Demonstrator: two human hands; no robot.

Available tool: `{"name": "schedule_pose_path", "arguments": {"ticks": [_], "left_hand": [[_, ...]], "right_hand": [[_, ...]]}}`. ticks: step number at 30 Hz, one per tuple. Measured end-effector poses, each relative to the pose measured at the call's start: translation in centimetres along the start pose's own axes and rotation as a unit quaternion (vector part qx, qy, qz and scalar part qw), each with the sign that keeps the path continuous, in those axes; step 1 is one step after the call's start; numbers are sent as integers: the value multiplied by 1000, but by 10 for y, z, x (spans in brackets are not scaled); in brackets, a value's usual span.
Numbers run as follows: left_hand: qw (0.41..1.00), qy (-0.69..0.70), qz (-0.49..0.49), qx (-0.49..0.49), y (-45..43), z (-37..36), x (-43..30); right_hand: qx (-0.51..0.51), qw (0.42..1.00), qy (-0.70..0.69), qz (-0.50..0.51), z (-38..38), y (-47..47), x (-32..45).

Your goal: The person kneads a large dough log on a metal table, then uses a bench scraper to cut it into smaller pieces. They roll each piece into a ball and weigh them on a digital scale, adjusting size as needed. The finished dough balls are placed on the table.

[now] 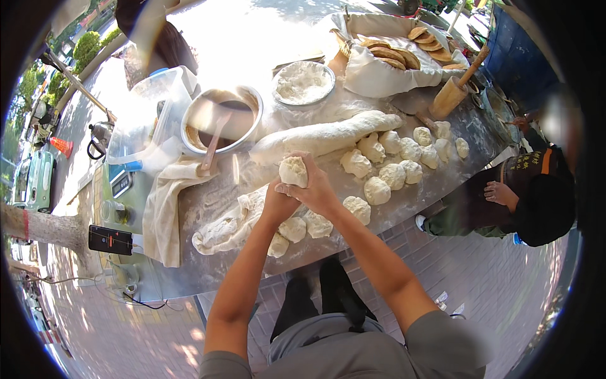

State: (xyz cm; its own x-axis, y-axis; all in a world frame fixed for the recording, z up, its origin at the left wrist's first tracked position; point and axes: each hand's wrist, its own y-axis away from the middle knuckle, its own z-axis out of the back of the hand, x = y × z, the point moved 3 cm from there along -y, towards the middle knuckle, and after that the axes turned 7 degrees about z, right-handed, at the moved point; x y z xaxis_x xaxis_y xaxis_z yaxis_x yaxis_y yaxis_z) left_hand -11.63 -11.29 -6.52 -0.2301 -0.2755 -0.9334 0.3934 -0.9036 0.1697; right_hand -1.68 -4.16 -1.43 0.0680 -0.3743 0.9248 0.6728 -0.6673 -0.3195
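Note:
Both of my hands are cupped around one lump of dough (pixel 293 171), above the middle of a floured metal table (pixel 203 199). My left hand (pixel 280 201) grips it from the left and below; my right hand (pixel 315 184) wraps its right side. Behind them lies a long thick roll of dough (pixel 326 135). A flatter, folded length of dough (pixel 227 232) rests at the left of my forearms. Several round dough pieces (pixel 378 190) are spread to the right, and more dough pieces (pixel 292 230) lie near the front edge, partly behind my arms.
Beyond the dough stand a bowl of dark paste (pixel 259 111) with a spatula (pixel 217 142) and a bowl of flour (pixel 326 76). Flatbreads (pixel 390 54) fill a cloth-lined basket; a wooden rolling pin (pixel 450 97) stands nearby. Left are a cloth (pixel 165 199), scale and phone (pixel 110 240). Another person (pixel 525 189) is at right.

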Motion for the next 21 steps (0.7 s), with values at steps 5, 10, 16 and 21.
{"name": "schedule_pose_path", "arguments": {"ticks": [5,10,16,21], "left_hand": [[987,-73,-84,-114,-13,-1,-11],[966,-57,231,-104,-49,53,-12],[970,186,148,41,-16,62,-12],[990,59,83,99,30,66,-29]], "right_hand": [[-107,991,-49,-60,-13,-6,21],[-88,992,83,-27,29,6,57],[119,938,323,43,17,6,13],[144,985,28,-86,-30,2,-29]]}}
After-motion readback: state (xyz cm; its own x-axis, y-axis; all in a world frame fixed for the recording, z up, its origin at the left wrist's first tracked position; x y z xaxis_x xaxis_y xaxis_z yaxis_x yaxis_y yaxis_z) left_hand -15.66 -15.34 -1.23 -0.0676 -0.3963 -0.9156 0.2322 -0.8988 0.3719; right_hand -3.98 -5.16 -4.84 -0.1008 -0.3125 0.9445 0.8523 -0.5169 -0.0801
